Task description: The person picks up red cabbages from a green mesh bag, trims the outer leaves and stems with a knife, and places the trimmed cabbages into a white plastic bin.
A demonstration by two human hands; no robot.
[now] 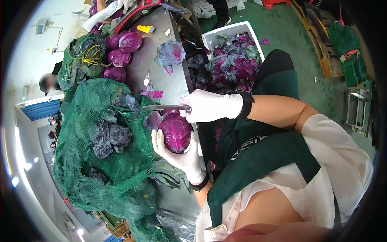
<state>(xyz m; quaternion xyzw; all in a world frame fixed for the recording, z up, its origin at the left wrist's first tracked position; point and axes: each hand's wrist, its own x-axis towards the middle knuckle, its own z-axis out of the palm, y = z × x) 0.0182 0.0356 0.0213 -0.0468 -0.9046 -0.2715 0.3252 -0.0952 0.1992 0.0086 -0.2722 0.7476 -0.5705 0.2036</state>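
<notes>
A shiny purple red cabbage (175, 132) rests in my gloved left hand (181, 158), whose fingers and thumb curl around its lower side. My gloved right hand (215, 106) is closed on the handle of a knife (159, 107). The blade points left and lies across the top end of the cabbage, where a loose outer leaf (151, 121) spreads beside it. Both hands are over the near edge of the metal table (155, 48).
Green mesh sacks (139, 169) of cabbages fill the table's left side. Trimmed red cabbages (130, 42) sit farther up, near a yellow box cutter (145, 29) and a cut leaf (169, 53). A white bin (258, 40) of leaf scraps stands beyond the table edge.
</notes>
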